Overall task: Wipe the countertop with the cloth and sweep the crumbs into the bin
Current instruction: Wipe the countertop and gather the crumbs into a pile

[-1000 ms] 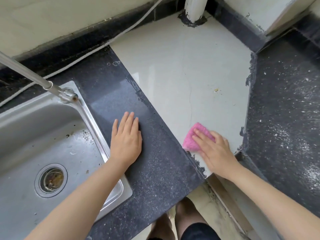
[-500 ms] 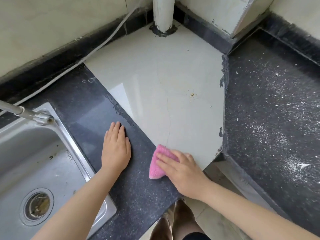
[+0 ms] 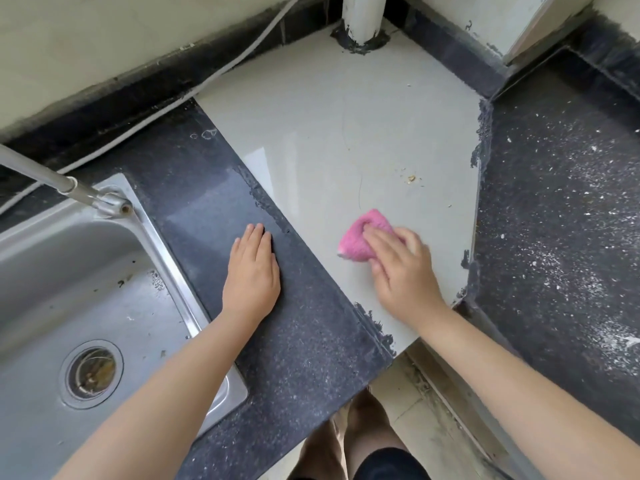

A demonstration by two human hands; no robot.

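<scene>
Your right-hand fingers (image 3: 388, 242) lie close together and nearly straight, pressing down on the pink cloth (image 3: 360, 237). Slight motion blur there; whether the thumb tucks under the cloth edge, cannot tell. Your right hand (image 3: 403, 271) covers the near-right part of the cloth, and the bunched far tip pokes out beyond the fingertips.

The cloth sits on the pale tile panel (image 3: 329, 133) of the countertop, toward its near end, apart from both dark borders.

Crumbs (image 3: 411, 178): small tan cluster on the pale panel, beyond the cloth and a little to its right, not touching it. A few stray specks lie nearby, toward the right-hand dark slab.

Your left-hand fingers (image 3: 254, 239) are straight and held together, flat on the dark speckled slab (image 3: 311, 341). Your left hand (image 3: 251, 277) rests palm down between the sink rim and the seam with the pale panel, fingertips just short of that seam.

Steel sink (image 3: 52, 271) at the left, drain (image 3: 90, 373) near its front. Tap pipe (image 3: 62, 183) crosses the far corner of the sink. White cable (image 3: 207, 79) runs along the back wall. White pipe (image 3: 363, 15) stands upright at the far end of the pale panel.

Dark slab on the right (image 3: 561, 220) is scattered with white flecks and powder.
</scene>
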